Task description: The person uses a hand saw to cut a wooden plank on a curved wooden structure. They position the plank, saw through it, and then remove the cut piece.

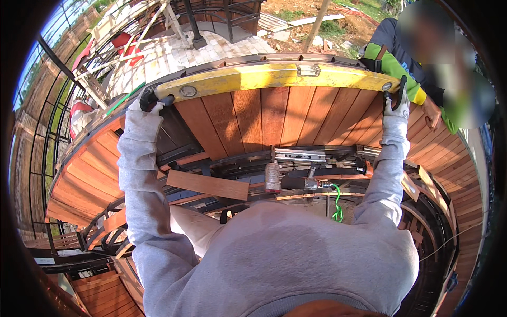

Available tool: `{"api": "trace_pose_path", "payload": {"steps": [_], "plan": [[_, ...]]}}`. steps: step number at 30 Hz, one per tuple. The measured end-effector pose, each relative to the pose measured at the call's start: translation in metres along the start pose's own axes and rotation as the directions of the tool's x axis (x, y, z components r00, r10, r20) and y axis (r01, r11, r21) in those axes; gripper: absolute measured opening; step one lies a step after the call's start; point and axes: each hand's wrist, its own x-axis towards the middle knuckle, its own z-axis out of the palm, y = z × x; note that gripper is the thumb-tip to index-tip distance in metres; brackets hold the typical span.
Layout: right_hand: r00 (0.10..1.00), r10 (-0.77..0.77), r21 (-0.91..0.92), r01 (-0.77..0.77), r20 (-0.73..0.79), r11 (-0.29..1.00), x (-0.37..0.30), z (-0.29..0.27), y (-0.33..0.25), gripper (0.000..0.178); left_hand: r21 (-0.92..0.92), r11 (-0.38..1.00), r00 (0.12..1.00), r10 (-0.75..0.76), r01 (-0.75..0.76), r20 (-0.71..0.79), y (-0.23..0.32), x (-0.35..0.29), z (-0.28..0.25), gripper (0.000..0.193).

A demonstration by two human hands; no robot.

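A long yellow spirit level (264, 77) lies along the top edge of a curved panel of reddish wooden planks (274, 113). My left hand (150, 101), in a dark-fingered glove, grips its left end. Around the opposite end close the gloved fingers of my right hand (396, 99). One vial shows near the level's middle, with a round one towards each end. To the left of the planks, a dark gap (177, 129) shows in the panel. Both my arms, in grey sleeves, reach forward over the inner side of the structure.
Below the panel, a ledge holds a loose wooden board (207, 185), a clear plastic bottle (272, 177), a metal tool (311, 181) beside a coiled green hose (338, 208), and a silver bar (300, 154). Another person's hand (432, 112) rests near the planks at the right.
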Motion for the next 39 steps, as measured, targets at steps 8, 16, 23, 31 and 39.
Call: {"api": "trace_pose_path", "payload": {"steps": [8, 16, 23, 31, 39], "plan": [[0.999, -0.018, 0.072, 0.02, -0.034, 0.997, 0.001, -0.004, 0.004, 0.08, -0.058, 0.997, 0.999, -0.039, 0.041, 0.036, 0.029, 0.001, 0.004, 0.034], [0.999, -0.039, 0.038, 0.04, -0.034, 0.998, 0.007, 0.004, 0.019, 0.078, -0.349, 0.922, 0.986, -0.15, 0.166, 0.072, 0.009, 0.001, 0.004, 0.035], [0.999, -0.028, 0.09, 0.032, -0.045, 0.995, 0.004, -0.002, 0.009, 0.079, -0.357, 0.929, 0.993, -0.076, 0.103, 0.088, 0.004, 0.001, 0.004, 0.033], [0.998, -0.033, 0.077, 0.036, -0.047, 0.996, 0.005, -0.006, 0.003, 0.079, -0.362, 0.92, 0.988, -0.132, 0.151, 0.076, 0.009, 0.0, 0.005, 0.036], [1.0, 0.011, 0.071, -0.01, -0.018, 0.997, 0.004, -0.01, -0.005, 0.082, -0.329, 0.933, 0.987, -0.114, 0.145, 0.112, -0.001, 0.0, 0.001, 0.041]]}}
